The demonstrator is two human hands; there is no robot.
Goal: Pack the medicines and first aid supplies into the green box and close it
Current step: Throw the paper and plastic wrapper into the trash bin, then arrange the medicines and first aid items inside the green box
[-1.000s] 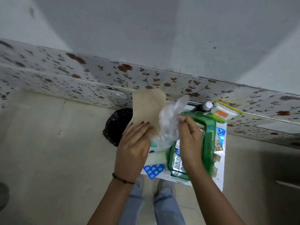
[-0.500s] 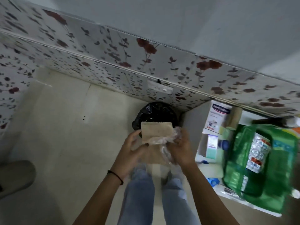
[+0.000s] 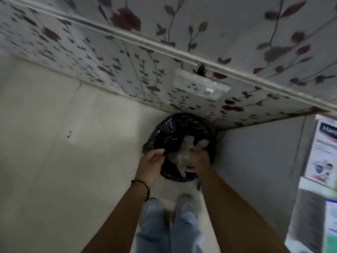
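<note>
My left hand (image 3: 151,162) and my right hand (image 3: 199,159) are low over the mouth of a black-lined waste bin (image 3: 175,125). Between them is a beige backing card (image 3: 179,152) with a crumpled clear plastic wrapper (image 3: 201,143) at its right, both partly inside the bin. My left fingers pinch the card's left edge and my right hand grips the wrapper side. The frame is blurred. The green box is out of view. A white medicine carton (image 3: 326,148) stands on the table at the far right.
The bin sits on the pale floor in the corner between the floral wall panel (image 3: 164,73) and the grey side of the table (image 3: 255,161). My feet and jeans (image 3: 169,225) are just behind the bin. More packets show at the table's right edge (image 3: 331,216).
The view swung left and down, away from the table and green box. Both hands carried the card and wrapper down from chest height into the bin's opening.
</note>
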